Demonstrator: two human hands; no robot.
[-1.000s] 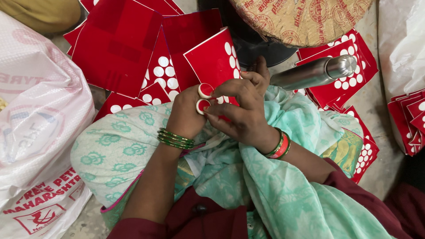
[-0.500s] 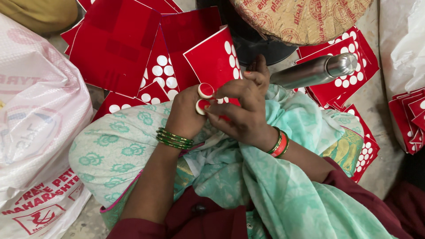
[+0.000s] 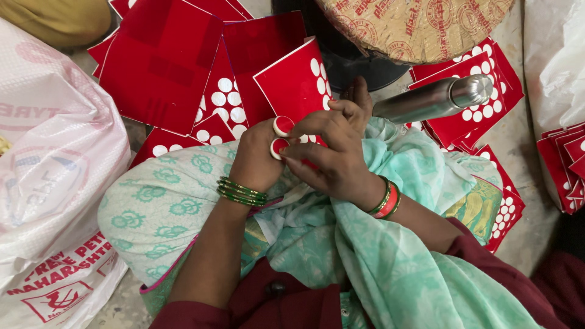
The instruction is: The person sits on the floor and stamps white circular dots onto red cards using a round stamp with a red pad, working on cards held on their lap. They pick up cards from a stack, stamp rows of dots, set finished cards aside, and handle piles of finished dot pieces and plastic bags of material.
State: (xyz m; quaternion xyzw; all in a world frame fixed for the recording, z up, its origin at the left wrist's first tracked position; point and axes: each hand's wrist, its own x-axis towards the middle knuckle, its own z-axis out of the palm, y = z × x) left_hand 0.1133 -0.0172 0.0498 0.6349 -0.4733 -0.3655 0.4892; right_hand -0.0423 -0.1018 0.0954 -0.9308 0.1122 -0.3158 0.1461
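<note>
While the half-second-old view and this one match almost exactly, only a slight shift of the red sheet's tilt shows; both hands stay locked at frame centre. Left hand point(image 3: 259, 158) pinches two red round discs point(image 3: 281, 135), one above the other, fingers closed tight on them. Right hand point(image 3: 332, 155) is curled shut around the lower edge of a red punched sheet point(image 3: 295, 82), which rises up and left of the knuckles. Counting: two discs, three green bangles on the left wrist, one steel flask point(image 3: 432, 100) lying at upper right. More red sheets point(image 3: 161, 64) crowd the upper left, overlapping, too many to count. A white plastic sack point(image 3: 55, 183) walls off the left edge; a woven basket point(image 3: 420, 27) blocks the top. Free room is tight, just over the green cloth point(image 3: 164, 207) on the lap.
</note>
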